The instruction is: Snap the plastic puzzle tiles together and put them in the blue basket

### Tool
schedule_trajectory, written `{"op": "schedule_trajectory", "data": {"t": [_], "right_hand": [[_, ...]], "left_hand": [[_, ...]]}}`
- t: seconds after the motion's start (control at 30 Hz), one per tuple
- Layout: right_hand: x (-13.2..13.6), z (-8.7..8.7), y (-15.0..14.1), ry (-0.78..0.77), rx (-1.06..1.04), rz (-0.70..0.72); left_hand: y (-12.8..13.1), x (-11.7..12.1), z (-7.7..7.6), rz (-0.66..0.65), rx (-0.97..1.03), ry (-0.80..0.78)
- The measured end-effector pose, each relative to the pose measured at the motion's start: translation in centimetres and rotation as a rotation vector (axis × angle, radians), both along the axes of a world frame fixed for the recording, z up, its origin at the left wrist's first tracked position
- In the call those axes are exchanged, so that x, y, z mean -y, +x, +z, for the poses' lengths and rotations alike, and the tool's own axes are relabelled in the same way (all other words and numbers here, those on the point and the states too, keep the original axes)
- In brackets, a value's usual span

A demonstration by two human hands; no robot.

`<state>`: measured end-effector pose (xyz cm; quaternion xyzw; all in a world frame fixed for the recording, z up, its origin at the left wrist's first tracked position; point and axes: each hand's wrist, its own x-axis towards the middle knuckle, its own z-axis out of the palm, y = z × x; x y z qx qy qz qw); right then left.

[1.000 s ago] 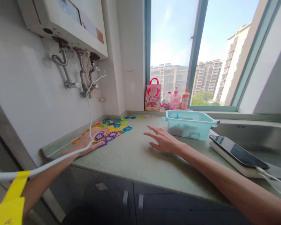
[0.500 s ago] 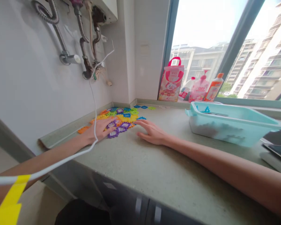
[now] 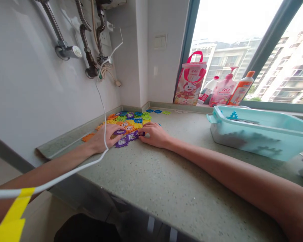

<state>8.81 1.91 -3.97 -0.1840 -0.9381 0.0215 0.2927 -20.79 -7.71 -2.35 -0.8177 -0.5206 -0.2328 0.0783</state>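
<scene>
1. in the head view, our left hand (image 3: 99,137) is partly closed, its thumb and fingers curved around a tilted purple piece (image 3: 119,132), which we have between them.
2. our right hand (image 3: 155,135) is also partly closed, with the fingers bent and the thumb drawn in, and we pinch a dark purple tile (image 3: 142,133) by its edge; the fingers hide part of it.
3. the colourful pieces (image 3: 138,120) lie in a crowded patch on the speckled counter (image 3: 151,181), near the wall corner. we see orange, yellow, green, blue and purple ones, some overlapping. two more purple ones, with pale grid-like centres, lie between our hands and just in front of them.
4. a white cable (image 3: 75,168) runs across our view, passing in front of our left hand, with yellow tape (image 3: 17,208) on it at the lower left.
5. to our right, well apart from the patch, a light blue basin (image 3: 265,144) stands on the counter, with a blue piece (image 3: 233,115) showing inside and dark shapes through its wall.
6. behind, by the window, we have a pink bag (image 3: 190,84) and three bottles (image 3: 241,89) side by side.
</scene>
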Motion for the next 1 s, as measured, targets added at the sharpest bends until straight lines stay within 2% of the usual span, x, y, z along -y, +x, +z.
{"op": "schedule_trajectory", "data": {"t": [0.17, 0.23, 0.33, 0.43, 0.6, 0.73, 0.83, 0.93, 1.0], "right_hand": [[0.6, 0.8, 0.3, 0.016, -0.041, 0.034], [0.9, 1.0, 0.4, 0.031, -0.042, 0.083], [2.0, 1.0, 0.0, 0.018, -0.022, 0.155], [3.7, 0.8, -0.9, -0.027, -0.002, 0.227], [5.4, 0.7, -1.7, -0.03, 0.14, 0.335], [5.4, 1.1, -1.4, -0.002, 0.136, 0.303], [5.3, 1.1, -1.3, 0.035, 0.126, 0.283], [5.1, 0.9, -1.5, 0.02, 0.146, 0.34], [5.0, 0.8, -1.7, -0.007, 0.164, 0.374]], "left_hand": [[0.4, 1.5, 0.8, -0.282, 0.012, -0.132], [0.5, 1.8, 0.9, -0.33, 0.054, -0.115], [0.5, 1.6, 0.8, -0.198, 0.088, -0.024], [0.3, 1.0, 0.5, -0.071, 0.061, -0.011], [-0.3, 0.5, -0.3, -0.047, 0.037, -0.081], [-0.3, -0.1, -0.7, 0.054, 0.066, -0.079], [0.0, -0.4, -0.4, 0.065, 0.043, -0.083], [0.5, 0.0, 0.1, 0.047, 0.003, -0.086], [0.8, 0.6, 0.6, 0.033, -0.017, -0.03]]}}
